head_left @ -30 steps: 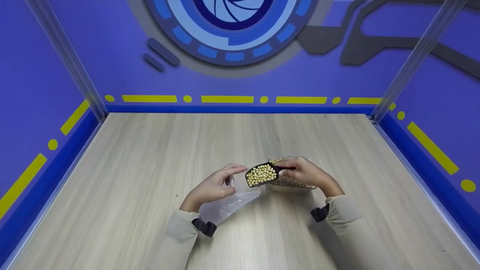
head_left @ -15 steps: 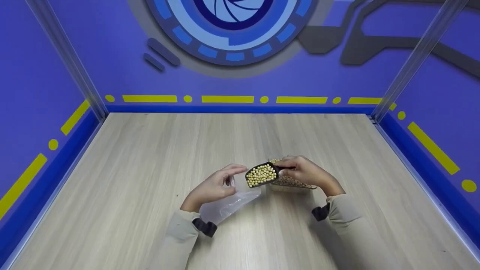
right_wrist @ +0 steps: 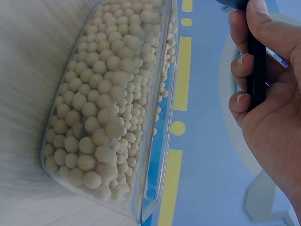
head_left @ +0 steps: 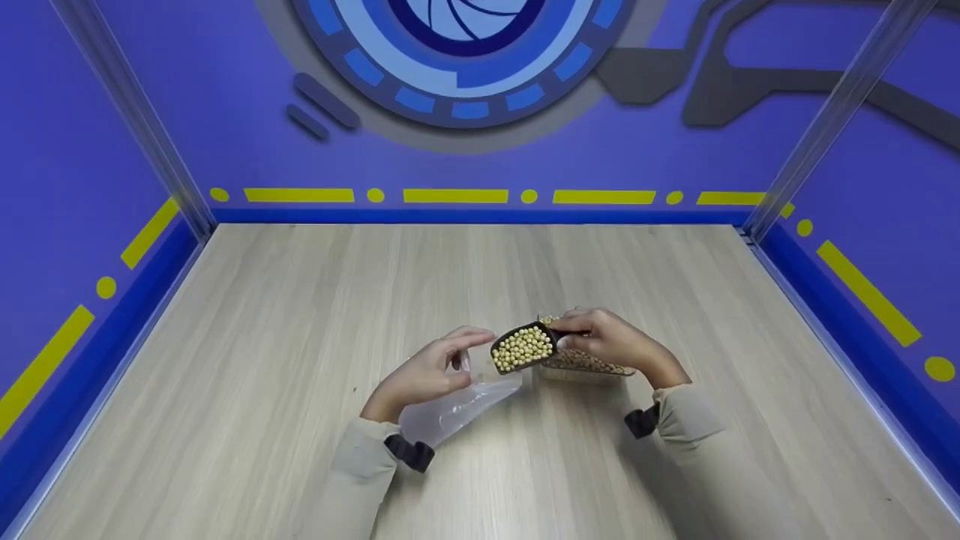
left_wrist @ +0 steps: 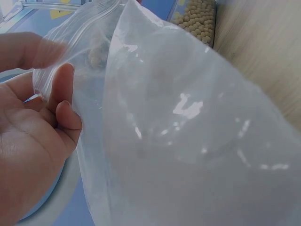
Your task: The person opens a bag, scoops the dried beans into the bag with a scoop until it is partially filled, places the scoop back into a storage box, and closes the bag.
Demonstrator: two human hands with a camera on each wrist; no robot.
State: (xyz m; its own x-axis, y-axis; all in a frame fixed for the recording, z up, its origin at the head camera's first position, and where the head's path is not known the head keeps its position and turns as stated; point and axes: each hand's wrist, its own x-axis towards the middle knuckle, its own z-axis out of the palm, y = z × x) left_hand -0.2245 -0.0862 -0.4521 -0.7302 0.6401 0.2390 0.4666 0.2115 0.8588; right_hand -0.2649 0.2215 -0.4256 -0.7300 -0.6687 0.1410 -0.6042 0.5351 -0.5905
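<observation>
My left hand (head_left: 427, 371) holds a clear zip-lock bag (left_wrist: 188, 127) near its top, thumb and fingers curled at the zip edge. The bag hangs down below the hand. In my right hand (head_left: 615, 345) is the handle of a black scoop (right_wrist: 257, 70), gripped between thumb and curled fingers. Pale yellow round beans (head_left: 523, 349) fill the scoop, which is held level at the bag's mouth, close to the left fingertips. Under the right hand stands a clear rectangular container (right_wrist: 141, 207) with many of the same beans (right_wrist: 94, 103) inside; the hand partly hides it in the head view.
The light wood table (head_left: 300, 300) carries the container just right of the bag. Blue-purple panels (head_left: 225, 112) with yellow marks close off the back and both sides. A black band (head_left: 409, 454) sits on the left wrist, another black band (head_left: 642, 424) on the right.
</observation>
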